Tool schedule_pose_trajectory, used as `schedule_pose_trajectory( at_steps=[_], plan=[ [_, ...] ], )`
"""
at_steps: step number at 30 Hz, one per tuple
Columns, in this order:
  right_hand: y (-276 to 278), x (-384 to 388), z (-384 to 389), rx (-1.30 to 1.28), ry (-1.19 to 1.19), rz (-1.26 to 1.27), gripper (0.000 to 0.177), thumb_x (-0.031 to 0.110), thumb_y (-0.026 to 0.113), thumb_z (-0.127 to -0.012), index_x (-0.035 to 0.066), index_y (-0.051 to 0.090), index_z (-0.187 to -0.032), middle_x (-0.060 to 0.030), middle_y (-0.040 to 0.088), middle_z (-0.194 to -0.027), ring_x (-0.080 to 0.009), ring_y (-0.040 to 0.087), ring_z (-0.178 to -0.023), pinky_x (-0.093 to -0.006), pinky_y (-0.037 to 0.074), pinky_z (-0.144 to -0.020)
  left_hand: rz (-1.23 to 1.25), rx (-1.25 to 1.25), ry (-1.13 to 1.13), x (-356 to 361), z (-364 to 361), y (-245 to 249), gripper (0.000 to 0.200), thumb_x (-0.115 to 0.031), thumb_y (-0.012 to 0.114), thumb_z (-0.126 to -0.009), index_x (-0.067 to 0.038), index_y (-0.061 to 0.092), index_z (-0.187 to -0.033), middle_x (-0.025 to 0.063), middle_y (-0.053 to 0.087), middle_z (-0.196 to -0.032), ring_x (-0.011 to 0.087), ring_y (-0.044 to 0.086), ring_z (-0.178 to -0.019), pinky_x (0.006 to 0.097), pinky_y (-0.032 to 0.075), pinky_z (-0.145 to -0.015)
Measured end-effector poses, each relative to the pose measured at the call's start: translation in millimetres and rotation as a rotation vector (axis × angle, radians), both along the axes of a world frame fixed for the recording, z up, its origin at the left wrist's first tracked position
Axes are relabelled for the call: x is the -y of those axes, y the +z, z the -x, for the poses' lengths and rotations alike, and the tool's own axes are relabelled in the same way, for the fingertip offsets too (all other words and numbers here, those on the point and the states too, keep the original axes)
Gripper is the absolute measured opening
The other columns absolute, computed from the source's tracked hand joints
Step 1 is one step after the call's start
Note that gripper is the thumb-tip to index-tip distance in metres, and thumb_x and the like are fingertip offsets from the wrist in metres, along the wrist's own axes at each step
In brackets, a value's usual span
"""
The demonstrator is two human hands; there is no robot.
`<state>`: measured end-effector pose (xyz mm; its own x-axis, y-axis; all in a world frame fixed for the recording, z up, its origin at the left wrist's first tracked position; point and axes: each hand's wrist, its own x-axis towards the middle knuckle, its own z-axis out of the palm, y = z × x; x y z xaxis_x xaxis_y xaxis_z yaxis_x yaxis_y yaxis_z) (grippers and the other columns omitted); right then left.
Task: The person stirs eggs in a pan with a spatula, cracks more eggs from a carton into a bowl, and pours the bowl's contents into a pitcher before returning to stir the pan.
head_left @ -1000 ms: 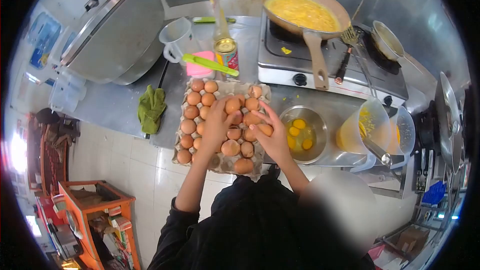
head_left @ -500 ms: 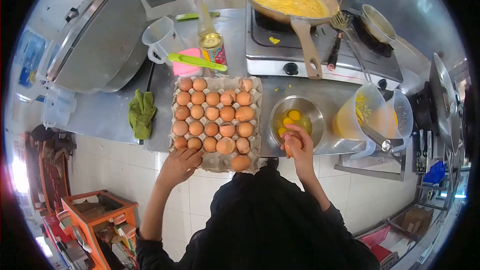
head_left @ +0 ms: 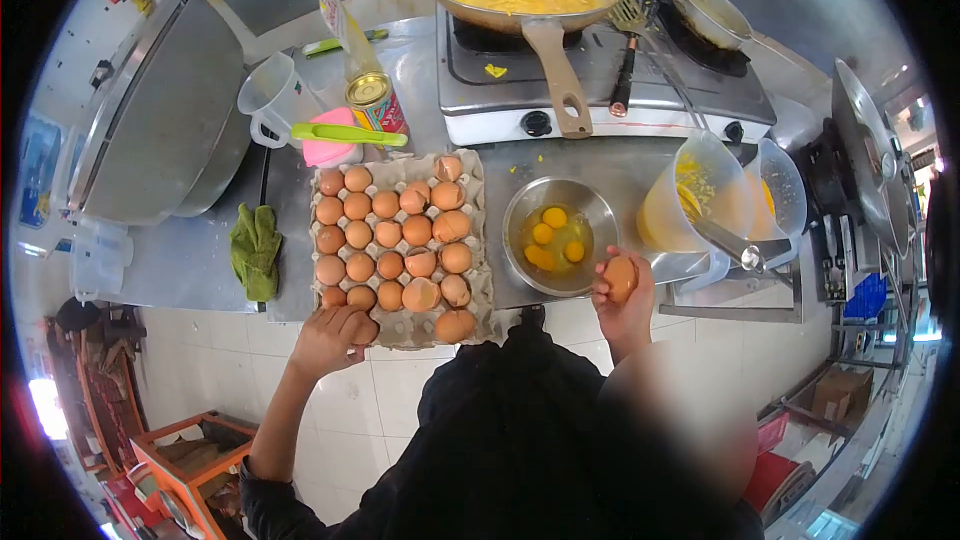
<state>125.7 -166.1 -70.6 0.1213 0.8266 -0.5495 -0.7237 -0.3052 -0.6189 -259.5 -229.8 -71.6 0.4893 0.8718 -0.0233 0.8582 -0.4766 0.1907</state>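
My right hand (head_left: 625,305) is closed around a brown egg (head_left: 620,278), held beside the right rim of a steel mixing bowl (head_left: 517,275). Several raw yolks (head_left: 554,218) lie in clear egg white inside that bowl. At the near left corner of a cardboard egg tray (head_left: 410,328), my left hand (head_left: 328,342) has its fingers curled around another egg (head_left: 362,329), partly covered by them. Brown eggs (head_left: 387,233) fill much of the tray's left side. Some broken shells (head_left: 421,295) sit in cups toward the right.
A frying pan (head_left: 545,28) of yellow egg mixture rests on the gas stove (head_left: 480,100). Plastic jugs (head_left: 665,210), one with a ladle (head_left: 735,245), stand right. A can (head_left: 375,105), green-handled tool (head_left: 350,133), green cloth (head_left: 256,250) and large pot (head_left: 150,110) are left.
My right hand has moved from over the bowl to its right side, still with the egg. An egg now shows in my left hand. The view has shifted to the right.
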Motion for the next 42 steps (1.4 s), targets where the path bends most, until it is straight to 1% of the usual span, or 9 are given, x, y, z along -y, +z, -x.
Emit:
schedule_pose_trajectory(
  at_steps=[4,23,25,29,33,35,37,39,42],
  plan=[
    [-8.2,3.9,-3.5,-0.091,0.103,-0.061,0.028,0.032,0.037,-0.080,0.007,0.048,-0.088,-0.0103,0.051,-0.070,-0.0132,0.041,-0.044,-0.0192,0.031,-0.037,-0.041,0.332,0.238,10.3,3.7,-7.4,0.040,-0.012,0.065,-0.052,-0.006,0.051,-0.089,0.0084,0.051,-0.090,0.0237,0.051,-0.081,0.0338,0.044,-0.070],
    [-23.1,-3.7,4.2,-0.203,0.172,-0.006,0.024,0.030,0.036,-0.081,0.008,0.046,-0.087,-0.0113,0.052,-0.078,-0.0182,0.048,-0.060,-0.0228,0.035,-0.046,-0.198,0.051,0.020,15.5,4.5,-11.9,0.043,-0.015,0.063,-0.053,-0.006,0.050,-0.092,0.0088,0.053,-0.091,0.0219,0.054,-0.075,0.0304,0.045,-0.066],
    [-20.7,-5.2,6.5,-0.214,0.169,-0.005,0.024,0.030,0.037,-0.080,0.008,0.046,-0.088,-0.0118,0.053,-0.081,-0.0196,0.050,-0.064,-0.0230,0.037,-0.049,-0.257,0.442,0.357,13.6,-4.5,-8.9,0.044,-0.015,0.062,-0.057,-0.004,0.047,-0.097,0.0101,0.053,-0.090,0.0228,0.054,-0.080,0.0300,0.045,-0.071],
    [-21.5,-6.9,4.1,-0.171,0.232,-0.090,0.027,0.028,0.040,-0.082,0.008,0.044,-0.100,-0.0144,0.051,-0.098,-0.0227,0.053,-0.084,-0.0228,0.042,-0.061,-0.272,0.900,0.377,-12.8,-62.2,6.8,0.044,-0.017,0.058,-0.065,-0.003,0.045,-0.105,0.0090,0.051,-0.095,0.0221,0.051,-0.090,0.0292,0.044,-0.075],
    [-15.3,-14.2,4.3,-0.106,0.252,-0.073,0.036,0.024,0.041,-0.087,0.009,0.039,-0.119,-0.0125,0.050,-0.103,-0.0171,0.053,-0.088,-0.0202,0.042,-0.062,0.558,1.621,0.627,-51.6,-151.1,-2.9,0.040,-0.018,0.046,-0.077,-0.006,0.041,-0.115,0.0061,0.048,-0.105,0.0142,0.048,-0.089,0.0251,0.042,-0.076],
    [-0.1,-15.8,7.9,0.543,0.326,-0.180,0.036,0.024,0.042,-0.086,0.003,0.040,-0.116,-0.0105,0.050,-0.103,-0.0153,0.053,-0.086,-0.0200,0.042,-0.064,0.882,1.809,0.457,-81.4,-194.0,-4.7,0.040,-0.018,0.045,-0.078,-0.009,0.040,-0.117,0.0043,0.050,-0.100,0.0106,0.048,-0.079,0.0217,0.040,-0.074],
    [16.8,-18.6,12.2,0.764,0.270,-0.303,0.037,0.019,0.047,-0.083,0.002,0.041,-0.115,-0.0126,0.050,-0.105,-0.0200,0.052,-0.088,-0.0247,0.042,-0.071,0.993,1.821,0.409,-102.8,-222.7,-20.6,0.039,-0.021,0.042,-0.080,-0.008,0.039,-0.117,0.0047,0.048,-0.105,0.0120,0.048,-0.087,0.0225,0.040,-0.074],
    [22.4,-23.0,13.3,1.469,0.053,-0.781,0.040,0.014,0.052,-0.079,0.004,0.041,-0.116,-0.0164,0.048,-0.105,-0.0277,0.050,-0.090,-0.0317,0.039,-0.078,1.109,1.826,0.368,-112.0,-248.2,-29.4,0.039,-0.024,0.040,-0.082,-0.007,0.038,-0.117,0.0051,0.047,-0.110,0.0134,0.048,-0.094,0.0232,0.040,-0.075],
    [3.0,-28.0,16.6,1.545,0.094,-0.755,0.043,0.011,0.054,-0.076,0.003,0.041,-0.116,-0.0190,0.046,-0.105,-0.0325,0.047,-0.094,-0.0360,0.036,-0.083,0.912,1.825,0.471,-114.5,-275.9,-23.0,0.033,-0.025,0.030,-0.086,-0.012,0.040,-0.115,0.0010,0.050,-0.097,0.0060,0.047,-0.074,0.0182,0.035,-0.058]
  ],
)
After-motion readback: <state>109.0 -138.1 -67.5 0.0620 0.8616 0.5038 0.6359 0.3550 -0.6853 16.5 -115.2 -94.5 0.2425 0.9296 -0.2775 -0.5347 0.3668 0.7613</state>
